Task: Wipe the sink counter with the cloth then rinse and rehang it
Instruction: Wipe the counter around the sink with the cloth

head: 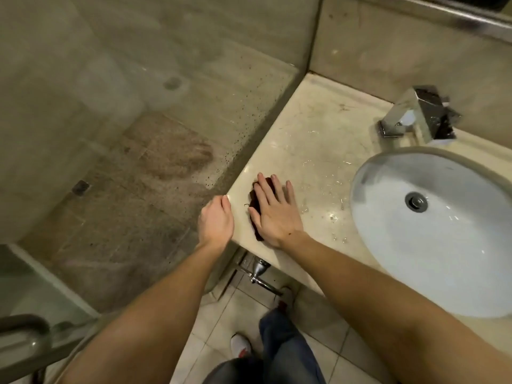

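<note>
A dark brown cloth (255, 202) lies flat on the beige stone counter (313, 139) near its left front corner. My right hand (274, 210) presses down on the cloth with straight, spread fingers and covers most of it. Just off the counter's left edge, my left hand (216, 220) has its fingers curled over that edge. Water drops glisten on the counter between the cloth and the white oval sink (388, 217).
A square chrome tap (418, 115) stands behind the sink. A spotted glass shower panel (155, 139) meets the counter's left edge. A metal handle (25, 328) shows at the lower left. Chrome pipework (259, 270) sits under the counter, above the tiled floor and my legs.
</note>
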